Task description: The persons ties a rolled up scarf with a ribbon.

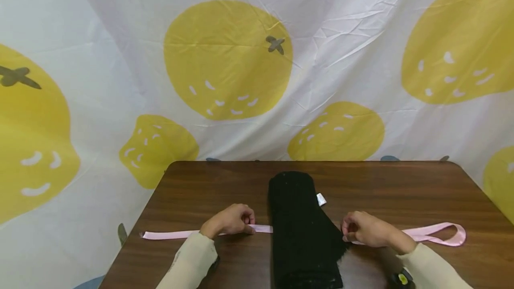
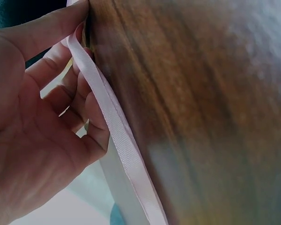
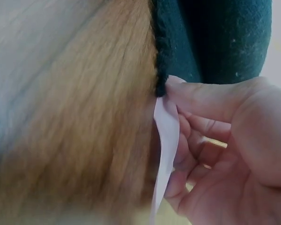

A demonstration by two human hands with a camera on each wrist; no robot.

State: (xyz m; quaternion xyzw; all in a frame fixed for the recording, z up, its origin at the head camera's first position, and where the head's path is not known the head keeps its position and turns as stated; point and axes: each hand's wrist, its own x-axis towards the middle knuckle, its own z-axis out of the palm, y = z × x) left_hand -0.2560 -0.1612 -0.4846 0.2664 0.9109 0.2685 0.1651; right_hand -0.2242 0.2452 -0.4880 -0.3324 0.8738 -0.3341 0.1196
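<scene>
A black cloth roll lies lengthwise on the table, with a loose pointed flap on its right side and a small white tag. The pink ribbon runs crosswise beneath the roll and comes out on both sides. Left of the roll, my left hand pinches the ribbon between thumb and fingers; in the left wrist view the ribbon's tail trails along the tabletop. My right hand pinches the ribbon right at the frayed edge of the flap. Under the roll, the ribbon is hidden.
The brown wooden table has rounded far corners. At the right, the ribbon's far part doubles back in a loop, while its left end lies near the table's left edge. A white curtain with yellow lemon prints hangs behind.
</scene>
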